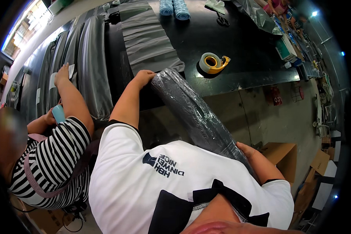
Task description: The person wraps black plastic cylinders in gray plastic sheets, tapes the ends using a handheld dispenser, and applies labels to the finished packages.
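Note:
A long dark roll in shiny clear plastic film (195, 109) slants across in front of my body, from the table edge down to my right side. At its upper end, my left hand (145, 78) is closed on the film-covered edge. Lower down, my right hand (245, 149) grips the roll's outer side near my waist; some of its fingers are hidden. Just beyond the roll, a yellow tape dispenser (216, 64) with a wide roll of clear tape lies on the black table (241, 58). Flat grey plastic sheeting (150, 43) stretches over the table beyond my left hand.
On my left, a co-worker in a striped shirt (62, 152) touches long grey plastic-covered rolls (93, 66) and holds a light blue object (59, 114). Black scissors (222, 20) and blue rolls (174, 9) lie farther back. An open cardboard box (279, 158) stands at my right.

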`<state>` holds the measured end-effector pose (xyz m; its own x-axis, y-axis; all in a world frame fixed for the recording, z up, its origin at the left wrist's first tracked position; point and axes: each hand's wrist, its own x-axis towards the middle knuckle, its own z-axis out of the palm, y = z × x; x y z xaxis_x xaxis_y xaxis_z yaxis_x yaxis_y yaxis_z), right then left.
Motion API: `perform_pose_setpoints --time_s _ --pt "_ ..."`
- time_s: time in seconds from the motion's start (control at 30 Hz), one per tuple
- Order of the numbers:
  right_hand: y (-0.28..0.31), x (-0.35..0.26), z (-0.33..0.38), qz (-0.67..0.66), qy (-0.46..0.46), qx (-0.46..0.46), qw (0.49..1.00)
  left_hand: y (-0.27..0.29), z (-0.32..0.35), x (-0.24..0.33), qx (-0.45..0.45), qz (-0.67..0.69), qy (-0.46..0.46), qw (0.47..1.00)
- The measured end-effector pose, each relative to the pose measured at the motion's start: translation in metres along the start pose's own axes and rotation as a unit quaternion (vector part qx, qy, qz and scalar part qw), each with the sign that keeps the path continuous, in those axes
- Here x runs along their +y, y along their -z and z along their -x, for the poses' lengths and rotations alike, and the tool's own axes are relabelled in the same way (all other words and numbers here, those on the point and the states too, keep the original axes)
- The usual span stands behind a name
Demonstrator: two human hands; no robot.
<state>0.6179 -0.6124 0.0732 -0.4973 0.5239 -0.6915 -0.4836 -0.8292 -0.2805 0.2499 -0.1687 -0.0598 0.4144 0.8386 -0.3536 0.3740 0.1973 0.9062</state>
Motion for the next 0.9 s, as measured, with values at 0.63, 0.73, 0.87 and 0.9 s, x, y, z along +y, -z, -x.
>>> perform_pose_setpoints --time_s 0.63,0.73,0.87,0.9 --pt "0.045 0.004 -0.016 -0.027 0.039 -0.08 0.996 -0.034 0.072 0.078 0.301 -0.342 -0.453 0.767" --pt "0.05 0.009 -0.019 -0.042 0.054 -0.089 0.994 -0.059 0.115 0.095 0.26 -0.408 -0.563 0.67" --pt "0.047 0.011 -0.027 -0.054 0.063 -0.108 0.991 -0.068 0.119 0.071 0.328 -0.369 -0.474 0.729" --pt "0.046 0.01 -0.029 -0.055 0.064 -0.114 0.99 -0.069 0.121 0.068 0.338 -0.35 -0.451 0.748"
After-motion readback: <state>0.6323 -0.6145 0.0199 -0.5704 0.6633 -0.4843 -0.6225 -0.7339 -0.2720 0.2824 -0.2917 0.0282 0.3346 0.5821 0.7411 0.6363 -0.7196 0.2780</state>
